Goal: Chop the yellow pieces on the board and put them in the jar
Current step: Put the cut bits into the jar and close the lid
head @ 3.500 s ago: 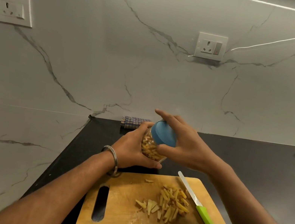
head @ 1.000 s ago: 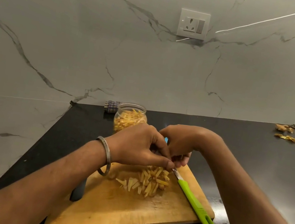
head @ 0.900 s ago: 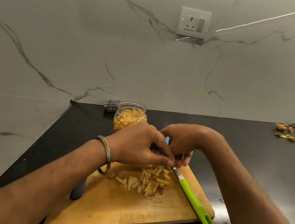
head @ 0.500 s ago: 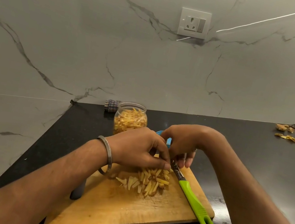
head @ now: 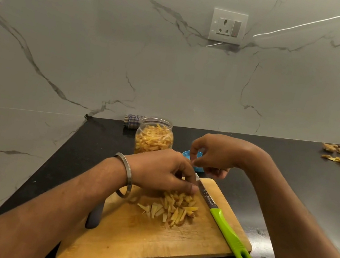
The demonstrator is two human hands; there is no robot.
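A pile of cut yellow pieces lies in the middle of the wooden chopping board. My left hand, with a metal bangle on its wrist, reaches down on the far edge of the pile, fingers and thumb curled round some pieces. My right hand hovers just beyond the board with fingers curled and thumb meeting forefinger; whether it holds a piece is unclear. The open clear jar, nearly full of yellow strips, stands behind the board. Its blue lid lies beside it, partly hidden by my right hand.
A knife with a green handle lies diagonally on the board's right side, blade toward my hands. Peel scraps sit at the far right of the black counter. A checked cloth rests against the marble wall.
The jar, held with its lid earlier, now stands open on the counter. In the last second my right hand lifted off the pile, up and to the right; my left hand stays on the pieces.
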